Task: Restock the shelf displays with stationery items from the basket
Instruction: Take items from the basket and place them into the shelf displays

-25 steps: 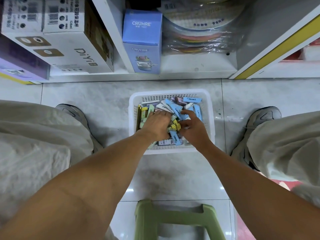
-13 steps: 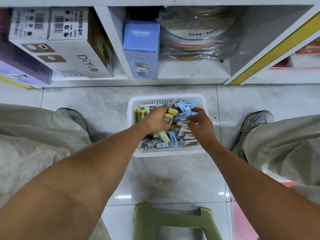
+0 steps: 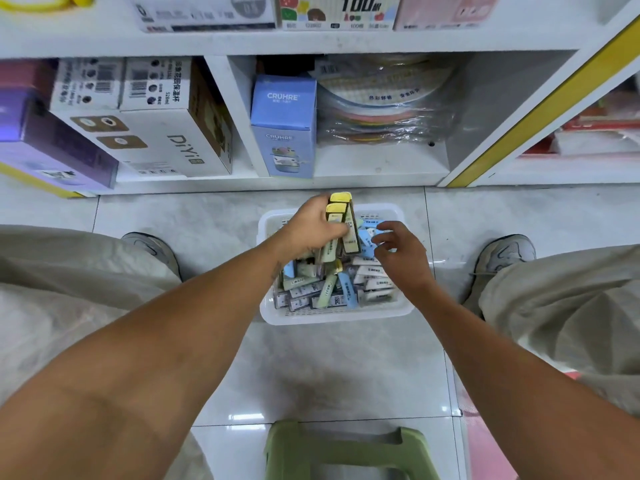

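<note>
A white slotted basket [image 3: 332, 315] sits on the tiled floor [image 3: 329, 368] between the person's two shoes, just in front of the white shelf unit [image 3: 381, 168]. It is heaped with small flat stationery packs [image 3: 332, 285] in blue, green, white and yellow; they overlap too much to count. The left hand [image 3: 310, 226] is raised above the far half of the basket, fingers curled tight around a bunch of yellow-topped packs [image 3: 341, 220] held upright; two yellow ends show clearly, and a third pack seems pressed behind them. The right hand [image 3: 401, 252] hovers beside that bunch over the basket's right side, fingers half bent and spread, gripping nothing visible. On the bottom shelf stand one blue CRUHRE box [image 3: 284, 129], one wrapped stack of round coloured paper [image 3: 384, 105], two white DiYi boxes [image 3: 156, 133] and one purple box [image 3: 52, 147]. One green stool [image 3: 346, 448] shows at the lower edge.
</note>
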### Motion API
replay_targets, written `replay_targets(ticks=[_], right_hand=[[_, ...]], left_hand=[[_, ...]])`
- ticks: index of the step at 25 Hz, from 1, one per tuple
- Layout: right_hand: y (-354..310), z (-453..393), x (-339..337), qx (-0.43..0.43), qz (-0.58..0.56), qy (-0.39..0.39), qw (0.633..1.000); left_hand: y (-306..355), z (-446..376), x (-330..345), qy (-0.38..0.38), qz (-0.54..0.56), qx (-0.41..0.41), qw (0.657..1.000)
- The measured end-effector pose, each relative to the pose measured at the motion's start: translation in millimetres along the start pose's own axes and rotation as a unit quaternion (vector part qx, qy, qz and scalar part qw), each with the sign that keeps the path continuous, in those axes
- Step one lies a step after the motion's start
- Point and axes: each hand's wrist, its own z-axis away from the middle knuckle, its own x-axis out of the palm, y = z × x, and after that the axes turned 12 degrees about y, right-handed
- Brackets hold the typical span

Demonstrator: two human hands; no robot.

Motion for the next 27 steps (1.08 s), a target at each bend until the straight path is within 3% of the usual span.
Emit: replay_targets(ticks=[6,11,16,24,27], right_hand=[[-80.9,-5.0,-33.4,0.027,-0.147,-0.136,0.979],[-164.8,7.1,-65.1,-0.085,-0.063,-0.174,0.979],[-243.0,26.0,-98.3,-0.084,-0.092,-0.209,0.97],[-337.1,33.3,-147.3,-0.011,-0.241,-0.142,0.96],[-361.4,17.3,-153.5,-0.057,-0.235,-0.071,0.968]], left_hand=[[49.1,20.8,-23.5,0.011,0.195,-0.089,0.977],[116.5,51.1,-60.3,0.02,0.246,-0.118,0.962],[193.2,84.9,-98.6,0.006,0.272,-0.1,0.957],[277.9,97.5,-145.9,0.021,0.28,-0.098,0.955],[299.2,86.8,-159.1,0.035,0.248,-0.093,0.964]])
